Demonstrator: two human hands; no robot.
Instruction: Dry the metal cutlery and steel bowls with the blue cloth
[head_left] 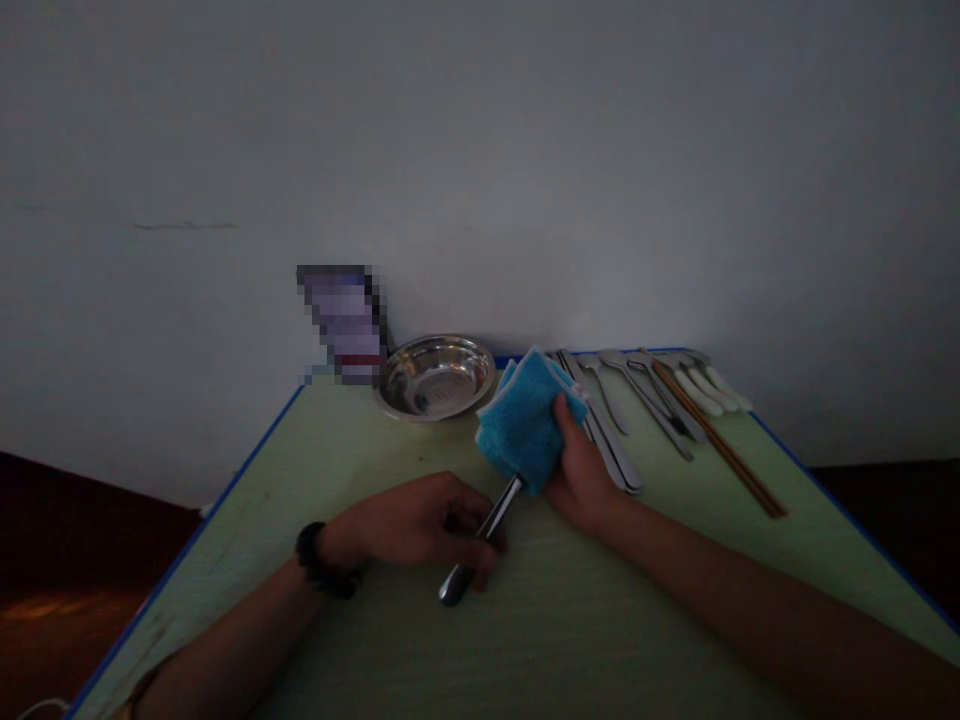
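My left hand (424, 520) is closed round the handle of a metal utensil (480, 540), whose handle end points toward me. The utensil's far end is hidden inside a folded blue cloth (525, 415). My right hand (581, 470) grips that cloth, thumb on top, wrapping it round the utensil just above the green table (555, 620). A black band sits on my left wrist.
A steel bowl (436, 375) stands at the table's far edge, beside a blurred-out object (345, 325). Several spoons and other cutlery (637, 400) and brown chopsticks (720, 440) lie in a row at the far right. A pale wall rises behind.
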